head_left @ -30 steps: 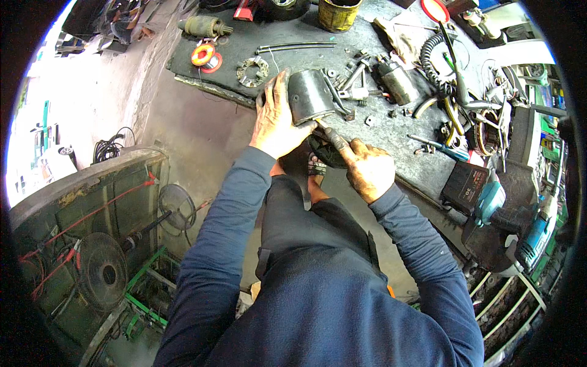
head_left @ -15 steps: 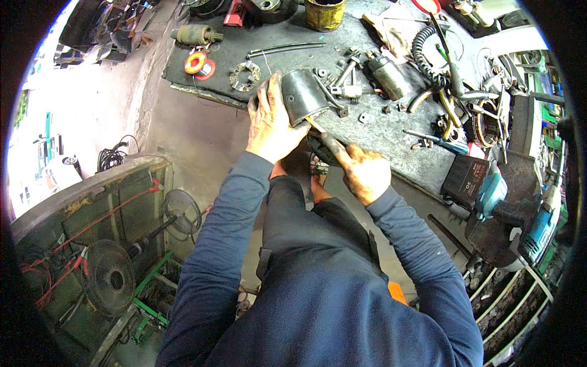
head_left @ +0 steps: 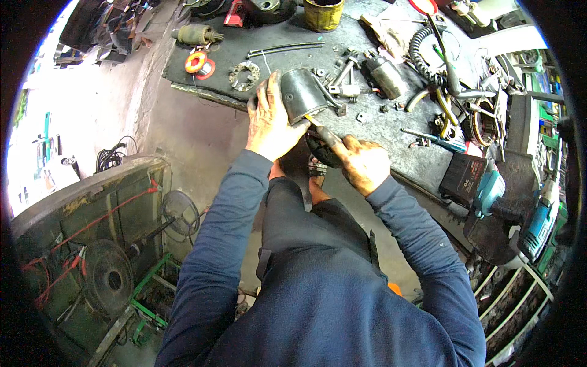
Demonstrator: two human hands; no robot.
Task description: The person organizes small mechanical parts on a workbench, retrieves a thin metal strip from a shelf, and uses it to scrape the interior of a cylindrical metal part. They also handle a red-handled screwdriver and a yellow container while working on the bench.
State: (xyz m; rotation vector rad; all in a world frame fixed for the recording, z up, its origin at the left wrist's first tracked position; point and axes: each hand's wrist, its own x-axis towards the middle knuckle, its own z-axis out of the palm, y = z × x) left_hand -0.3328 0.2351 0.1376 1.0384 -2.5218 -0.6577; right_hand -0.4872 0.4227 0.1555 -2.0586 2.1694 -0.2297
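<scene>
My left hand (head_left: 269,125) grips a black metal cylindrical housing (head_left: 302,92) at the near edge of the workbench, fingers along its left side and thumb under its lower rim. My right hand (head_left: 364,162) is closed on a slender tool (head_left: 327,134) with a dark handle, its yellowish tip touching that lower rim. A dark rounded object (head_left: 320,151) below the housing is partly hidden by my right hand. A notched metal ring (head_left: 244,76) lies left of my left hand, and small metal parts (head_left: 347,85) lie right of the housing.
The workbench (head_left: 416,165) also bears wire spools (head_left: 197,63), a yellow bucket (head_left: 323,15), a motor body (head_left: 386,76), hoses and tools. Teal power tools (head_left: 537,223) sit at the right corner. A metal panel (head_left: 73,205) with round mesh discs (head_left: 110,278) stands at lower left.
The whole scene has shifted slightly left in view since a second ago. My right hand has moved a little along with the tool, which stays at the housing's rim; my left hand keeps its grip.
</scene>
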